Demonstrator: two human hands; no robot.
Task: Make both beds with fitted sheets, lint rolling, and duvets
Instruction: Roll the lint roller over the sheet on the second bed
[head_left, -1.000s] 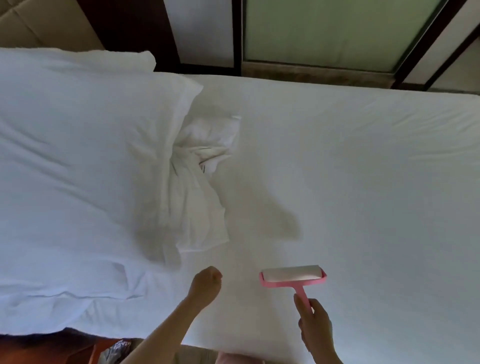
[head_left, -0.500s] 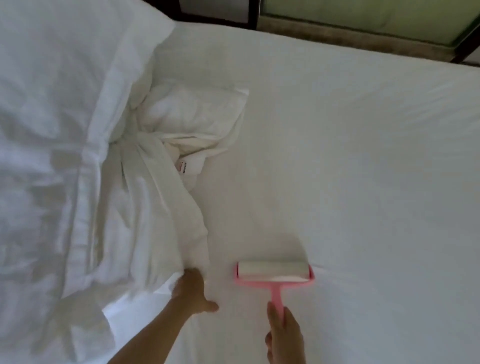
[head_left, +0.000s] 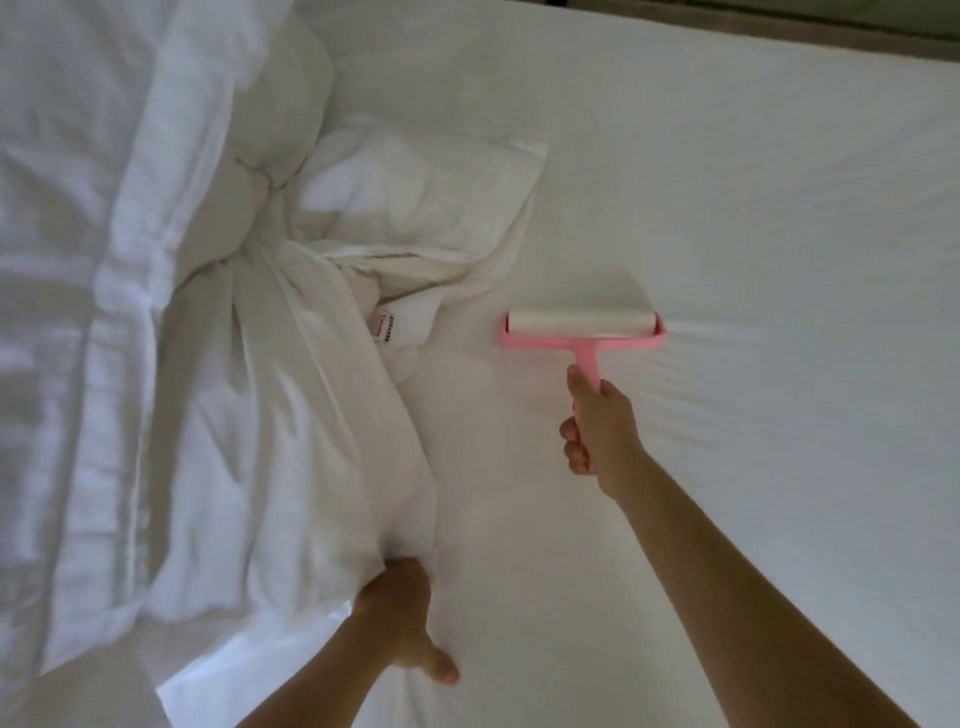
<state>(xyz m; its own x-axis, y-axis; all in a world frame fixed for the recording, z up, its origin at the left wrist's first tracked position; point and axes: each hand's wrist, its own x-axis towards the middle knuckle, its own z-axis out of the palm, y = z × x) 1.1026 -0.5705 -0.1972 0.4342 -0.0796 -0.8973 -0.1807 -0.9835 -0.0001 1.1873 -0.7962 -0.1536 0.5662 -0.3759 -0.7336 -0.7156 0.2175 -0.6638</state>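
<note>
A white fitted sheet (head_left: 753, 218) covers the mattress and fills the right side of the head view. My right hand (head_left: 597, 426) grips the handle of a pink lint roller (head_left: 582, 332), whose white roll lies flat on the sheet in the middle. A bunched white duvet (head_left: 171, 322) is heaped over the left half of the bed, with a small label showing at its edge. My left hand (head_left: 400, 608) grips the near corner of that duvet, fingers tucked under the fabric and thumb spread on the sheet.
A dark strip of frame or floor (head_left: 779, 26) runs along the far edge of the bed at the top right. Smooth sheet stretches right of the roller.
My right hand has pushed the lint roller farther across the sheet, away from me. My left hand went from a loose fist to holding the duvet corner. The camera moved closer over the bed.
</note>
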